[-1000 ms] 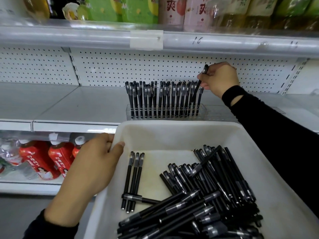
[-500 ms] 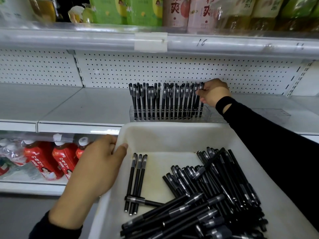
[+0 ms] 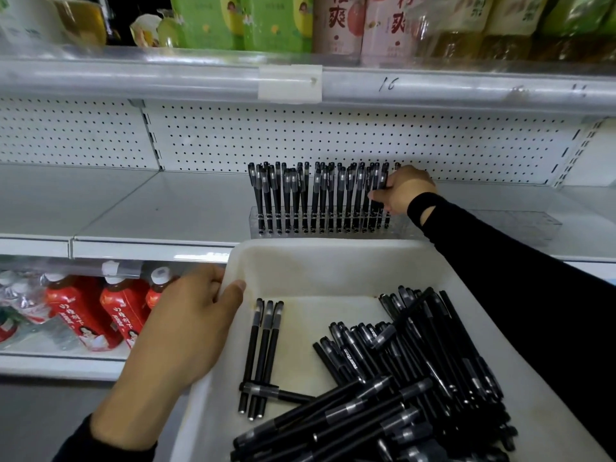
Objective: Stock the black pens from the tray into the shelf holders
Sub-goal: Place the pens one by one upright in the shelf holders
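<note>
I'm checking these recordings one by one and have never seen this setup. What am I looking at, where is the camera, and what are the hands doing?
No machine here: a person works bare-handed, and the single camera sits on their head, looking down. The left hand grips the rim of a white tray holding a pile of loose black pens. The right hand pinches one pen at the right end of a row standing in a clear holder on the shelf. Red drink bottles stand below.
</note>
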Available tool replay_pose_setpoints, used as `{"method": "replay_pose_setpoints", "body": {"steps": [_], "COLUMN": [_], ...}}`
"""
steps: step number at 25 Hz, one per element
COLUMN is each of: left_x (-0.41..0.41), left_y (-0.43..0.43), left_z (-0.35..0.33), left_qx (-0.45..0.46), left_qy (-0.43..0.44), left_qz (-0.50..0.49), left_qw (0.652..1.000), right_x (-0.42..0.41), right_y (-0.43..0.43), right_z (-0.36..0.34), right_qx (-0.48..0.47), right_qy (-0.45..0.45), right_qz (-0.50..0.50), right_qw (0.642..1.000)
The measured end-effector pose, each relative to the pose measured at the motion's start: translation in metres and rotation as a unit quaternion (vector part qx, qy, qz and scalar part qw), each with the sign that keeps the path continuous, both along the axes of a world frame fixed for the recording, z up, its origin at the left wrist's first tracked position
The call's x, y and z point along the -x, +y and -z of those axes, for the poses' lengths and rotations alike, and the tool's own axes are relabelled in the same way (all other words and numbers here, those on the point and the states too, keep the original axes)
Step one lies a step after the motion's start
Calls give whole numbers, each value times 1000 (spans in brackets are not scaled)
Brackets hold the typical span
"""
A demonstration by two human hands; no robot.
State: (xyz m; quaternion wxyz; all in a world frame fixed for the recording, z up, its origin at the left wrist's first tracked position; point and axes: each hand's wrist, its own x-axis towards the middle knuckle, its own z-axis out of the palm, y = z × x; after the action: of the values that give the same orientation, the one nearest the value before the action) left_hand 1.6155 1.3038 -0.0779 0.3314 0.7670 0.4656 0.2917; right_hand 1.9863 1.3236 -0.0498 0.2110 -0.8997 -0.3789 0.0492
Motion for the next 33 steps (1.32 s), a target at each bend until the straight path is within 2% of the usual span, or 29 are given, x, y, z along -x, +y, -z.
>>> {"method": "replay_pose_setpoints", "body": {"steps": [3,5,7,9,11,12,14,16,19,25,29,33], "left_x": [0,0,-1,0,1,1,2,2,1,2,2,3], "left_y": [0,1,0,0,0,0,-1,-1,1,1,2,1], "left_z": [1,1,1,1,1,1,1,2,2,1,1,0], "left_qx": [0,1,-3,-4,-3,-4,-2,0,0,2,-1,1], "left_qy": [2,2,4,3,4,4,3,2,1,7,9,7], "left_qz": [-2,-1,2,1,1,2,3,0,-1,1,3,5], "left_qw": [1000,1000,1000,1000,1000,1000,1000,1000,1000,1000,1000,1000], "right_x": [20,41,69,100,127,137,149,155,156,159,152,143], "right_y": [-24,-42,-59,-76,-90,-96,-103,-105,-102,-100,-97,-93], "right_z": [-19,-30,-41,-49,-43,-34,-10,6,13,24,18,10], "right_qx": [30,33,18,40,143,211,317,343,317,259,195,74], "right_qy": [-81,-150,-182,-123,0,25,-2,-55,-73,-39,92,240], "right_qz": [-39,-78,-140,-240,-347,-383,-421,-438,-438,-405,-354,-329], "right_qw": [995,985,973,962,927,899,850,829,838,876,910,910]}}
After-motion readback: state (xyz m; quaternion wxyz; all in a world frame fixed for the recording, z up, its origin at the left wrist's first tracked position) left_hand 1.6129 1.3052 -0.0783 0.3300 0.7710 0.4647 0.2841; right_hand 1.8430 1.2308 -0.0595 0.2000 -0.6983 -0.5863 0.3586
